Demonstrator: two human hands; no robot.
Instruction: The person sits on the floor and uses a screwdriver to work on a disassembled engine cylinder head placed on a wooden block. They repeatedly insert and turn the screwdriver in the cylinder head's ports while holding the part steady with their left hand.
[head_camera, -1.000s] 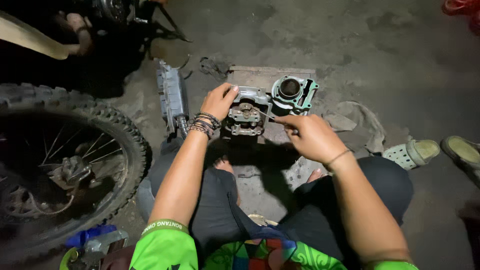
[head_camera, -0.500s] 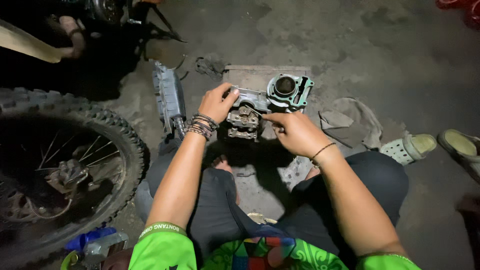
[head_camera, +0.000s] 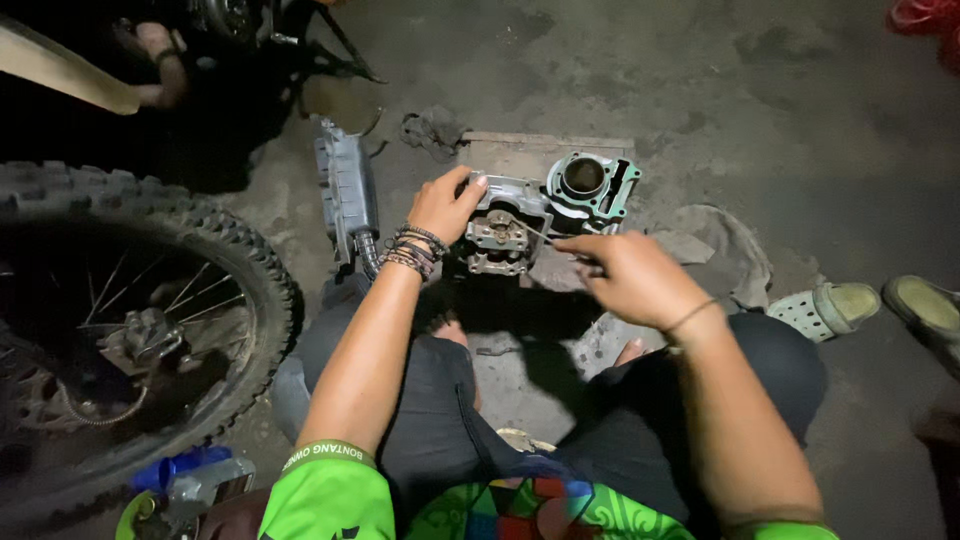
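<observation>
Two hands work on one metal cylinder head (head_camera: 497, 235) that lies on the floor. The left hand (head_camera: 445, 205) grips its upper left edge. The right hand (head_camera: 630, 280), just to the right of it, pinches a thin tool (head_camera: 543, 237) whose tip touches the head. Beyond the right hand stands a green-edged cylinder block (head_camera: 590, 185).

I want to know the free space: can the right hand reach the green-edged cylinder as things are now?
Probably yes. The right hand holds a thin tool beside the engine part, and the cylinder lies just beyond it with nothing between.
</observation>
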